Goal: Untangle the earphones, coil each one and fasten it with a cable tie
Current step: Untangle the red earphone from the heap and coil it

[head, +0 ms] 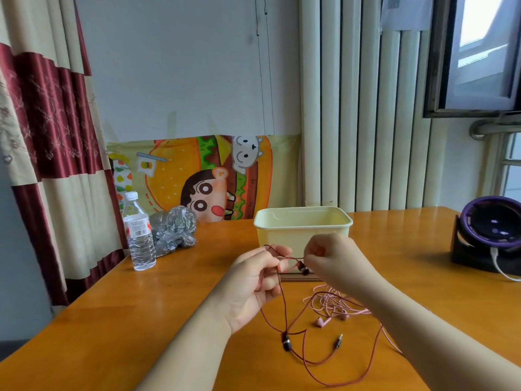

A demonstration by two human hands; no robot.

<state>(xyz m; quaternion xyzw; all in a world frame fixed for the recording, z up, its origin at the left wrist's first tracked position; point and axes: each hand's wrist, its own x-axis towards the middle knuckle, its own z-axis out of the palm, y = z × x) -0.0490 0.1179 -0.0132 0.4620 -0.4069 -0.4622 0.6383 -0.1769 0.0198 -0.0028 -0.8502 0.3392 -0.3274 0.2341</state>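
Far left: a curtain (42, 136) of glossy cream and maroon panels hangs in soft folds. Beside it, a clear ribbed plastic water bottle (139, 235) with a white cap stands upright on the orange lacquered wooden table (127, 328), and a crumpled grey plastic bag (174, 230) lies just to its right. Left hand (253, 283): raised above the table, back toward the camera, fingers curled round several strands of the red earphones (284, 306), a thin braided cord. From this hand the cord hangs down to the table in loose loops. One black earbud (286, 342) dangles low on the cord, and the metal jack plug (339, 341) lies flat on the wood. Behind the hands sits a pale yellow rectangular plastic tub (303, 221), smooth and round-cornered, with no lid. Right hand (327, 255): level with the left and close to it, fingers bent inward, pinching the red cord just above a second dark earbud (304, 270). A short span of cord runs between the two hands. Below the right forearm, the pink earphones (332, 303) lie on the table in a tangled heap, partly hidden by the arm, with one smooth pink earbud (321, 322) at the near edge. Far right: a round purple-rimmed desk fan (490, 230) on a black base, with a white cable (499, 266) plugged in.
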